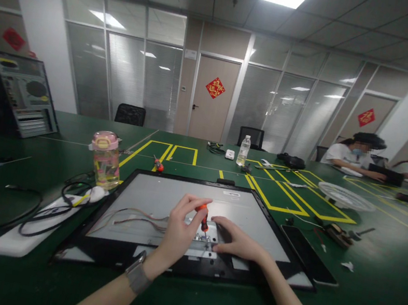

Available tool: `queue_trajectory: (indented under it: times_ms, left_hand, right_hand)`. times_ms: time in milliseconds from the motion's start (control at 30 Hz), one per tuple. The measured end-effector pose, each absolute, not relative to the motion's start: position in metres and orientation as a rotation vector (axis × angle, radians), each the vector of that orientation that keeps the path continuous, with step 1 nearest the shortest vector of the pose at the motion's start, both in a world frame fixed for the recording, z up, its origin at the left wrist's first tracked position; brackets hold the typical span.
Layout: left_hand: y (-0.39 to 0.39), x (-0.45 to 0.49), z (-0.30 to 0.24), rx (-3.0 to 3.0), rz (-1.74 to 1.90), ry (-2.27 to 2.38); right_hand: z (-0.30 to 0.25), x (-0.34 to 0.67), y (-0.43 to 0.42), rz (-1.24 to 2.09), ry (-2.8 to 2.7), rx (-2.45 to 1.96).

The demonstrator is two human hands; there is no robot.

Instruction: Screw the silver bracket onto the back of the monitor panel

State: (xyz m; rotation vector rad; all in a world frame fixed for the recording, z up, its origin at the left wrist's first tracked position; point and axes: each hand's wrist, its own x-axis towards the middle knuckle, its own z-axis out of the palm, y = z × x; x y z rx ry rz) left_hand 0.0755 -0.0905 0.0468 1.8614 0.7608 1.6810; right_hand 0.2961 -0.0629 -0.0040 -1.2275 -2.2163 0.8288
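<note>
A monitor lies face down (pixel 165 195) on the green table, its grey metal back showing inside a black frame. My left hand (pixel 179 229) is closed around a small red-handled screwdriver (pixel 203 217), held upright with its tip on a metal bracket (pixel 201 240) near the panel's lower edge. My right hand (pixel 236 241) rests flat on that bracket beside the screwdriver, fingers stretched out. Thin brown wires (pixel 133 216) run across the panel to the left of my hands. A watch sits on my left wrist.
A pink water bottle (pixel 105 159), black cables (pixel 35 212) and a white board lie left. A computer case (pixel 9 92) stands far left. A phone (pixel 307 254), small tools, a white fan grille (pixel 345 196) and a clear bottle (pixel 243 150) lie right and behind. Two people sit far right.
</note>
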Motion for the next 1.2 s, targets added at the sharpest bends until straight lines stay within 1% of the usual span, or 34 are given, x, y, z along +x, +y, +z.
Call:
queue_trajectory:
  times_ms: [133,333,500,700,933,1100,1200]
  left_hand:
    - [-0.0891,0.0752,0.0446,1.816,1.729,0.821]
    - [-0.0935,0.0749,0.0449,1.825,1.637,0.722]
    - [-0.0925,0.0762,0.0447,1.835,1.76,0.857]
    - [-0.092,0.0758,0.0423,1.785,1.658,0.788]
    - [-0.0937,0.0779,0.0419,1.835,1.805,0.9]
    - [-0.0929,0.0768,0.0438,1.804,1.729,0.794]
    - [-0.0914,0.0764,0.0448,1.809,1.755,0.812]
  right_hand:
    - [-0.004,0.2966,-0.0632,0.842,-2.217,-1.243]
    - [-0.003,0.2959,-0.0641,0.833,-2.226,-1.221]
    - [-0.0049,0.2965,-0.0631,0.835,-2.215,-1.235]
    - [-0.0048,0.2962,-0.063,0.835,-2.217,-1.233]
    - [-0.0053,0.2969,-0.0622,0.821,-2.235,-1.216]
    - [-0.004,0.2963,-0.0633,0.821,-2.228,-1.25]
    - [-0.0022,0.2955,-0.0643,0.83,-2.229,-1.26]
